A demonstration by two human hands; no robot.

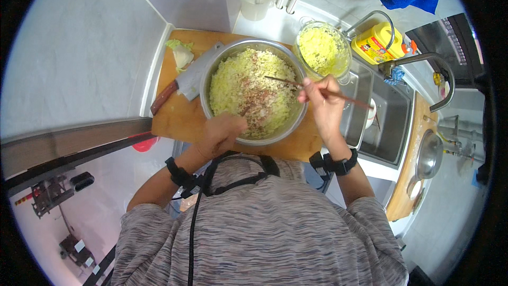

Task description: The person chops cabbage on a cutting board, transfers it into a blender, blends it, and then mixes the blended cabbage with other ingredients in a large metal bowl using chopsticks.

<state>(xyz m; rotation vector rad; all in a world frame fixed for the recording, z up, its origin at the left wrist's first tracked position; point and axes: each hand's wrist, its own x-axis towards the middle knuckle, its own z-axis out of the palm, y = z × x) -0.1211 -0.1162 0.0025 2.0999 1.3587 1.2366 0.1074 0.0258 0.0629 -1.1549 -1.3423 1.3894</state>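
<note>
A large stainless steel bowl (300, 120) stands on a wooden board before me. Chopped pale-green cabbage (226, 87) fills it, with a reddish-brown minced mixture (256, 97) through the middle. My right hand (323, 101) is over the bowl's right rim, gripping a long brown chopstick (283, 80) whose tip points left over the food. At the lower left rim is my left hand (224, 131), blurred and curled; a short dark stick, apparently another chopstick (245, 111), juts from its fingers into the food. The rest of that stick is hidden by the hand.
A cleaver (196, 73) and a cabbage piece (182, 56) lie on the wooden board (170, 123), left of the bowl. Behind right, a glass bowl (345, 73) holds chopped cabbage. A steel sink (391, 127) with a faucet (446, 71), a yellow jug (377, 43) and a plastic pitcher (254, 6) stand around.
</note>
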